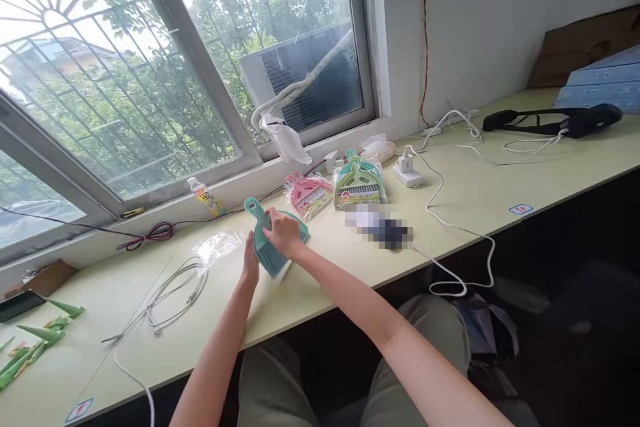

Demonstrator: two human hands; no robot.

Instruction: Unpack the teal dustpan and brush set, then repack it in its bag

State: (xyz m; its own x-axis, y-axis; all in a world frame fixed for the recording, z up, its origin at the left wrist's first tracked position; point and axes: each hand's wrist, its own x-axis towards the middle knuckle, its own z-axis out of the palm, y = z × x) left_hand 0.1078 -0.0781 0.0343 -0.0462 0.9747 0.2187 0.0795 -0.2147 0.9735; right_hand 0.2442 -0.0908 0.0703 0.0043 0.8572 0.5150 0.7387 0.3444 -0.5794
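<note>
Teal mini dustpan-brush set: light, stiff plastic, soft bristles. Right hand clamps top, left hand steadies near edge; handle looks best hold.

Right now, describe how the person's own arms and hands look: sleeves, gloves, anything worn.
Both arms are bare from the frame's bottom edge up to the hands; no sleeve shows. The left hand and right hand wear no gloves, and no watch, ring or bracelet is visible. Below, the lap shows olive-grey trousers.
</note>
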